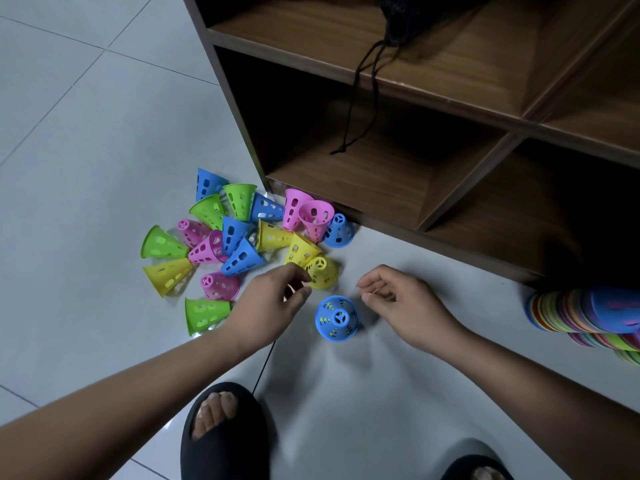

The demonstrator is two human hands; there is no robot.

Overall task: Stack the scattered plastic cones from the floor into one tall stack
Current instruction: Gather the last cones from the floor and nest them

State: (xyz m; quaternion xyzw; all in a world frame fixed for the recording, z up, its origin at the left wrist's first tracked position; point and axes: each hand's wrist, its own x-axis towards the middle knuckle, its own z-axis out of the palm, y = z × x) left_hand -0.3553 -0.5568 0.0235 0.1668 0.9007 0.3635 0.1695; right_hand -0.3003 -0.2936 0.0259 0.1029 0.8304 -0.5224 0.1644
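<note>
A short stack stands upright on the floor, a blue cone on top with yellow showing through its slots. Left and behind it lies a scattered pile of several blue, green, pink and yellow cones. My left hand reaches to an upright yellow cone at the pile's near edge, fingertips at its side; whether they grip it I cannot tell. My right hand hovers just right of the stack, fingers loosely curled, holding nothing.
A brown wooden shelf unit rises behind the pile, a black drawstring hanging from it. A long stack of coloured discs and cones lies at the right edge. My feet in black slippers are at the bottom.
</note>
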